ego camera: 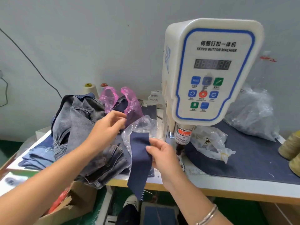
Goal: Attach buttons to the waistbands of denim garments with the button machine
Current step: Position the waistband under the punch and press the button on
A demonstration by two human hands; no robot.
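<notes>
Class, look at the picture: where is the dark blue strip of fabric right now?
The dark blue strip hangs over the table's front edge at centre, pinched by the right hand, just left of the button machine.

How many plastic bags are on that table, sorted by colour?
Pink plastic bags: 1, its two handles sticking up behind the left hand
Clear plastic bags: 3, one by the right hand at, one under the machine head, one full at the far right
Total: 4
</notes>
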